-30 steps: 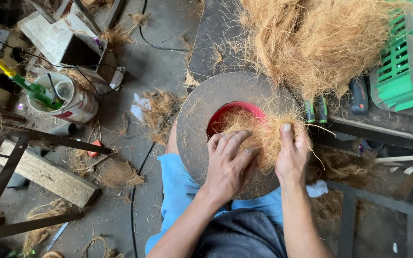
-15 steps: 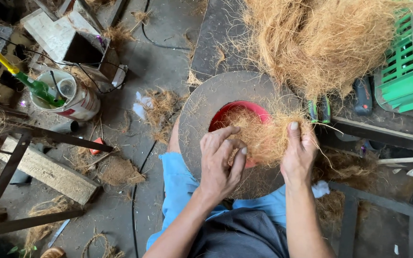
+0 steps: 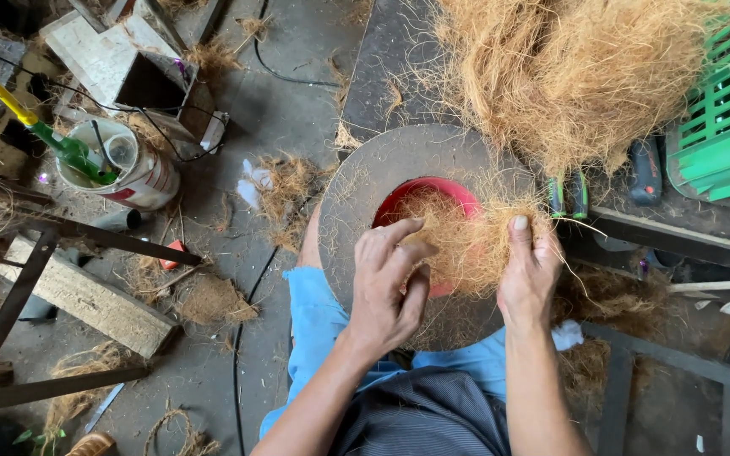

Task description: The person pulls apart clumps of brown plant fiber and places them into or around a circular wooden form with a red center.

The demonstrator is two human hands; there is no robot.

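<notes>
You are working a wad of coir fibre (image 3: pixel 466 241) that is sitting between your two hands, over the red bowl (image 3: pixel 433 192) set in the round grey board (image 3: pixel 365 181) on your lap. Your left hand (image 3: pixel 390 283) is lying to the wad's left, fingers curled onto it. Your right hand (image 3: pixel 530 270) is gripping its right edge, thumb up. The wad is running crosswise, hand to hand, both equally near. The big fibre heap (image 3: pixel 568 76) is lying beyond, on the counter (image 3: pixel 390 59).

Your left hand (image 3: pixel 390 287) curls, fingers bent inward, thumb tucked; your right hand (image 3: pixel 530 270) stands beside it, thumb raised, both forearms reaching up from below.
</notes>
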